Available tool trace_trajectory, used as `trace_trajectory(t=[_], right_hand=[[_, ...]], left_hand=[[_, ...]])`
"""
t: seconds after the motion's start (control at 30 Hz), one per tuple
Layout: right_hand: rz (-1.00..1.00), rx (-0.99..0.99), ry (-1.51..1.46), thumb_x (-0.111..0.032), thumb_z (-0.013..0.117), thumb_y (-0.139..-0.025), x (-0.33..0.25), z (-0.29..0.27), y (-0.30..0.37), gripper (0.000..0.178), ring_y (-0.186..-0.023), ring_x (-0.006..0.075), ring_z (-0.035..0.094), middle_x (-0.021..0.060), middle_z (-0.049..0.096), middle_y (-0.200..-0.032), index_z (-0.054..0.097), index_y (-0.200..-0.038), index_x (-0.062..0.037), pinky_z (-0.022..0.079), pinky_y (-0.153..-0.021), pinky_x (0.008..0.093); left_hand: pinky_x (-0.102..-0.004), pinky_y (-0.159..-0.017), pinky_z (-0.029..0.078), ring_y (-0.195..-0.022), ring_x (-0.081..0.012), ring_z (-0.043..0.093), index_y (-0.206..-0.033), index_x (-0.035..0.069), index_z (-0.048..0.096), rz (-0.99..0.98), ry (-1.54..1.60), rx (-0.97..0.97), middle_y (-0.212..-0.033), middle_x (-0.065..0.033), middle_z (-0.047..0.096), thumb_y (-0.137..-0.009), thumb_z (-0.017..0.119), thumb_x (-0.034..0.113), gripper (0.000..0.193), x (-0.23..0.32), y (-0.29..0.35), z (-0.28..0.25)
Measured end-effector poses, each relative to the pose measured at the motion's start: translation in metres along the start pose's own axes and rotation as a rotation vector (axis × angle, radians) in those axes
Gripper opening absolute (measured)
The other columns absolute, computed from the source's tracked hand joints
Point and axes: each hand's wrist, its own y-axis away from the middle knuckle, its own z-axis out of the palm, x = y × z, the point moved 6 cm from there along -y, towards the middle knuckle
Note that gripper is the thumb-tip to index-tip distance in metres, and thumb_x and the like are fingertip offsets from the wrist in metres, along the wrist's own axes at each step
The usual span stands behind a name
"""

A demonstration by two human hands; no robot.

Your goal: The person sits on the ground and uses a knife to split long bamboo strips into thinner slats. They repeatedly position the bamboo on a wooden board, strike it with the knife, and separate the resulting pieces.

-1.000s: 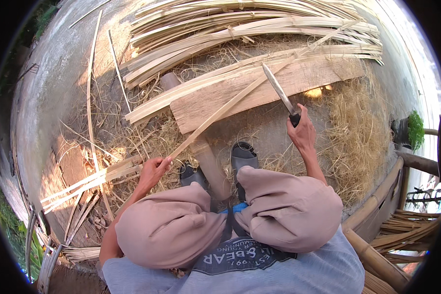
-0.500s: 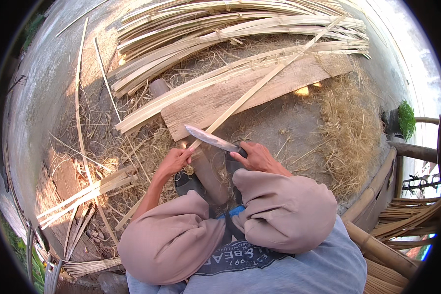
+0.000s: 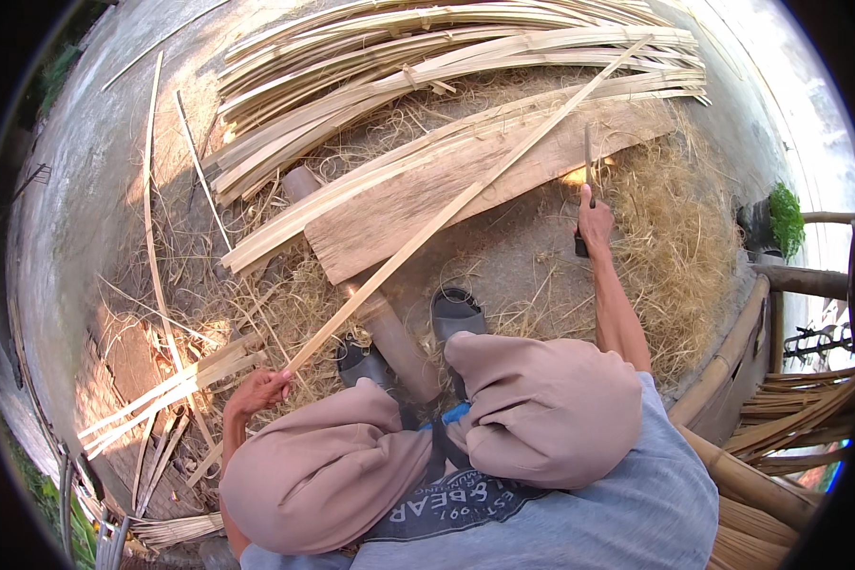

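Observation:
A long pale bamboo strip (image 3: 456, 204) slants from lower left to upper right, lying across a wooden board (image 3: 427, 218). My left hand (image 3: 261, 390) pinches its near end beside my left knee. Out to the right, my right hand (image 3: 596, 226) is wrapped round the dark handle of a knife (image 3: 587, 157). The blade points away from me, over the board's far right part, and looks narrow from this angle. Knife and strip are apart. Under the board's near end, a brown round pole (image 3: 399, 347) runs back between my feet.
Beyond the board lie stacked bamboo strips (image 3: 351, 85). Curly shavings (image 3: 674, 275) heap up at the right, and more litter the left floor. Short split pieces (image 3: 176, 385) rest at the lower left. A bamboo rail (image 3: 731, 351) stands close on my right, near a green plant (image 3: 786, 218).
My left hand has drawn the strip's near end toward me and left. My right hand has swung the knife away from the strip, far out to the right, its blade now pointing forward.

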Motion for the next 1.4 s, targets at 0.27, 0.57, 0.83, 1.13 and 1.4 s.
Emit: trace_trajectory(t=[0.27,0.57,0.83,1.13,1.4], right_hand=[[-0.477,-0.57,0.096,-0.053,0.068,-0.098,-0.079,0.104,0.188,0.058,-0.063,0.0438,0.065,0.0243,0.063,-0.065,0.062,-0.083,0.0032,0.052,-0.061,0.0499],[-0.449,-0.29,0.294,-0.058,0.062,-0.099,-0.027,0.049,0.136,0.061,-0.065,0.0395,0.068,0.0219,0.064,-0.066,0.062,-0.081,0.0003,0.051,-0.061,0.0488],[-0.309,-0.324,0.128,-0.06,0.059,-0.101,-0.037,0.057,0.114,0.068,-0.054,0.0287,0.056,0.018,0.059,-0.058,0.061,-0.072,0.0019,0.046,-0.055,0.0468],[-0.438,-0.233,0.3,-0.057,0.064,-0.099,-0.024,0.032,0.106,0.064,-0.064,0.0384,0.069,0.0223,0.06,-0.061,0.058,-0.076,0.0021,0.051,-0.059,0.0484],[-0.439,-0.475,0.152,-0.054,0.064,-0.1,-0.049,0.077,0.182,0.058,-0.062,0.0395,0.066,0.0204,0.063,-0.065,0.062,-0.081,0.0011,0.049,-0.06,0.0486]], left_hand=[[-0.0406,-0.064,0.045,-0.066,-0.0257,0.056,-0.116,0.009,0.074,0.536,-0.321,0.5,-0.077,-0.0152,0.061,-0.104,0.063,0.026,0.024,0.143,-0.072,0.079],[-0.049,-0.072,0.052,-0.085,-0.0382,0.065,-0.14,0.017,0.065,0.768,-0.584,0.683,-0.091,-0.0175,0.063,-0.103,0.063,0.025,0.038,0.143,-0.102,0.098],[-0.0447,-0.069,0.049,-0.074,-0.0324,0.061,-0.141,0.019,0.067,0.658,-0.602,0.782,-0.079,-0.0136,0.057,-0.103,0.063,0.038,0.043,0.149,-0.074,0.099],[-0.0442,-0.068,0.05,-0.076,-0.0324,0.067,-0.135,0.024,0.071,0.602,-0.596,0.728,-0.082,-0.0141,0.066,-0.103,0.064,0.042,0.038,0.163,-0.061,0.094],[-0.0477,-0.078,0.054,-0.094,-0.039,0.072,-0.13,0.028,0.074,0.494,-0.409,0.563,-0.101,-0.018,0.076,-0.103,0.06,0.05,0.038,0.165,-0.074,0.095]])
